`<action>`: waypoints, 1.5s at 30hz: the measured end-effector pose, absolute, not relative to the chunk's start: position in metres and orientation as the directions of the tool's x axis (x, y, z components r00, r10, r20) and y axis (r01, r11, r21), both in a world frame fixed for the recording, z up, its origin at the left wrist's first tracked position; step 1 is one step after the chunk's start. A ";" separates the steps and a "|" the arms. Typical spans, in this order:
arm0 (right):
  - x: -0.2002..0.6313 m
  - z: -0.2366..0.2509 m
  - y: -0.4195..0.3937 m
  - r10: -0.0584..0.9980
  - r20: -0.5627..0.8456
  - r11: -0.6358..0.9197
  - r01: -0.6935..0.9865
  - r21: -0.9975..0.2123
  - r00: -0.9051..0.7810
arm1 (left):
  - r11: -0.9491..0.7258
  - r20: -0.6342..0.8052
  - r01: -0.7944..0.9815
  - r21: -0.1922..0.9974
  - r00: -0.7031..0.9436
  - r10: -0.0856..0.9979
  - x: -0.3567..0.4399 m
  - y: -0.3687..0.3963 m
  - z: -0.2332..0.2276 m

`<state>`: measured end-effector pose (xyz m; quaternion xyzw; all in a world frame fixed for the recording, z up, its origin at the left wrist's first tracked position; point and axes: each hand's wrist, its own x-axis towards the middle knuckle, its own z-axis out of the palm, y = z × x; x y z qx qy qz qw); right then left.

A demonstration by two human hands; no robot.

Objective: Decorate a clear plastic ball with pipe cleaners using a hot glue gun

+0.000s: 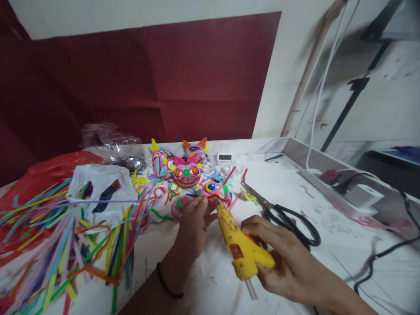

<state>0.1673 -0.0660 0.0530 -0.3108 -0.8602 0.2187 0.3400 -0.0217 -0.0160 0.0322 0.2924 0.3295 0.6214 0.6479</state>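
1. The white table [328,262] fills the lower half of the view, its top scuffed and marked with ink; a raised ledge runs along its far edge, from 12 to 3 o'clock.
2. A dark red sheet [147,78] covers the wall behind it, from 9 to 12 o'clock; the wall to the right is pale.
3. A heap of loose pipe cleaners [59,236] in many colours lies at 8 o'clock, spilling toward the middle.
4. A red plastic bag [36,175] sits at 9 o'clock; what it holds cannot be seen. Just beside it a white plastic bag [98,183] lies open with something dark inside, and a clear bag [108,140] lies behind that.
5. Finished pipe-cleaner faces [185,168] with horns stand near the centre, at 12 o'clock from the hands.
6. Black-handled scissors [282,214] lie at 3 o'clock, blades slightly parted.
7. A white power strip [344,188] rests on the ledge at 2 o'clock, a plug in it.
8. The right hand [288,258] is clamped round a yellow glue gun [241,247], nozzle pointing up and left.
9. The left hand [193,223] pinches a small red pipe-cleaner piece [219,199] at the nozzle tip; a black band circles the wrist.
10. A small white display [225,156] stands at the far edge; its digits are too small to read.
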 end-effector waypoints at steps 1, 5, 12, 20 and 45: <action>0.167 0.053 -0.066 0.681 0.450 0.715 0.392 -0.579 -0.578 | 0.066 -0.076 -0.612 0.788 0.010 0.997 -0.021 -0.016 0.033; 0.167 0.051 -0.066 0.673 0.452 0.728 0.418 -0.543 -0.586 | 0.080 -0.096 -0.609 0.789 0.006 0.995 -0.020 -0.017 0.034; 0.165 0.049 -0.065 0.651 0.480 0.757 0.456 -0.468 -0.588 | 0.113 -0.135 -0.631 0.768 0.013 0.991 -0.017 -0.020 0.037; 0.164 0.049 -0.066 0.614 0.527 0.789 0.462 -0.404 -0.588 | 0.108 -0.133 -0.616 0.780 0.005 0.991 -0.015 -0.021 0.037; 0.191 0.062 -0.058 0.893 0.198 0.239 0.055 -0.969 -0.403 | 0.039 0.008 -0.595 0.803 0.075 0.997 -0.024 -0.018 0.042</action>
